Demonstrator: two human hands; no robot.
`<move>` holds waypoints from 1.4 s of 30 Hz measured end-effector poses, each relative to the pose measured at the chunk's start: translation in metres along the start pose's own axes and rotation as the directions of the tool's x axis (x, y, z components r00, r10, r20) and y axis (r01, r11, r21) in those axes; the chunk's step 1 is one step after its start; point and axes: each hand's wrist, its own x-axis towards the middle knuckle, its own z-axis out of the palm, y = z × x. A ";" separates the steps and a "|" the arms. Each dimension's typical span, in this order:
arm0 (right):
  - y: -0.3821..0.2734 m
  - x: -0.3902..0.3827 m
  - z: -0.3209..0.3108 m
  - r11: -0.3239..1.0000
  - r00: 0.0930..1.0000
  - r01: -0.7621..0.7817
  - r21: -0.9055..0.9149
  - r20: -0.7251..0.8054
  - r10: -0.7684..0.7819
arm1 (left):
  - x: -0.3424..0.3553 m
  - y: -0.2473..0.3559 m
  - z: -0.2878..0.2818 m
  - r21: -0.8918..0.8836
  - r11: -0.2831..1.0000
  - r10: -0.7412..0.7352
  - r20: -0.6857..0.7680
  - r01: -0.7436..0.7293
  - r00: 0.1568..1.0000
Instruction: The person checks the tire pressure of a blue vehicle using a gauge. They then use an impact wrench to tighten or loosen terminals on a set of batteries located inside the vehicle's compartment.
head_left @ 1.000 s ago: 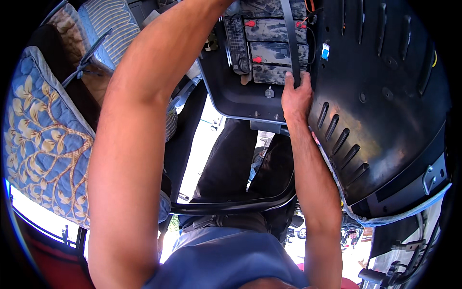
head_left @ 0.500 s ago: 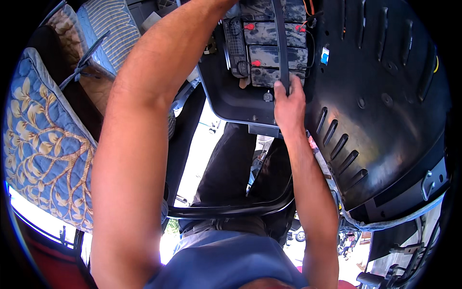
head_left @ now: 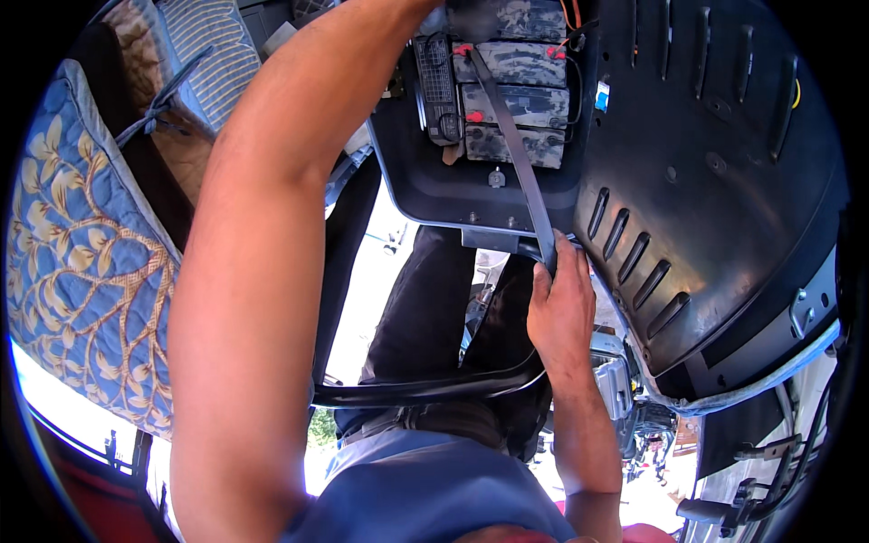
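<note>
My right hand (head_left: 563, 303) is closed around the lower end of a long, flat dark bar (head_left: 514, 145). The bar slants up and left from my hand, over the front edge of a black compartment (head_left: 425, 204). Its upper end lies over the row of dusty batteries (head_left: 520, 104), close to a red terminal cap (head_left: 463, 50). Further red caps and thin cables sit on the batteries. My left arm (head_left: 253, 235) reaches up past the top edge of the picture, so the left hand is out of sight.
A black ribbed box (head_left: 437, 90) stands left of the batteries. A slotted black panel (head_left: 706, 199) rises on the right. On the left is a blue flowered seat cover (head_left: 90, 262). A black curved rail (head_left: 425, 394) crosses in front of my body.
My right hand has drawn toward my body, pulling the bar with it. The bar's upper end now shows over the batteries and leans left. My left arm stays nearly in place.
</note>
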 end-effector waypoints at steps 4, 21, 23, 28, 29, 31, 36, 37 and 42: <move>0.009 -0.003 0.009 1.000 0.997 0.014 -0.003 -0.075 -0.014 | -0.001 0.003 -0.012 0.003 1.000 -0.028 0.080 0.028 0.996; 0.047 0.031 0.041 0.895 0.992 -0.068 0.440 -0.064 0.107 | -0.007 -0.006 0.006 0.010 0.999 -0.035 -0.012 0.035 0.999; 0.055 0.039 0.049 0.835 0.995 -0.020 0.550 -0.072 0.072 | -0.003 -0.017 0.019 -0.064 0.997 0.033 -0.065 -0.037 0.997; 0.056 0.052 0.055 0.753 0.999 0.001 0.658 -0.041 0.034 | -0.021 0.021 -0.017 -0.176 0.934 -0.307 0.051 0.311 0.950; 0.054 0.052 0.056 0.729 0.998 -0.005 0.684 -0.043 0.048 | -0.031 0.026 -0.009 -0.250 0.915 -0.331 -0.021 0.316 0.943; 0.050 0.053 0.055 0.678 0.999 -0.011 0.735 -0.027 0.045 | -0.054 0.031 -0.007 -0.352 0.928 -0.149 -0.044 0.124 0.988; 0.045 0.059 0.051 0.684 0.999 -0.030 0.729 0.042 -0.001 | -0.075 0.032 -0.006 -0.200 0.979 -0.011 0.069 0.025 0.998; 0.045 0.062 0.051 0.674 0.999 -0.012 0.739 0.033 -0.018 | -0.076 0.030 0.002 -0.244 0.969 -0.025 0.076 0.043 0.997; 0.039 0.070 0.059 0.661 0.996 -0.027 0.750 0.077 -0.046 | -0.068 0.015 0.024 -0.399 0.913 -0.033 0.134 0.085 0.990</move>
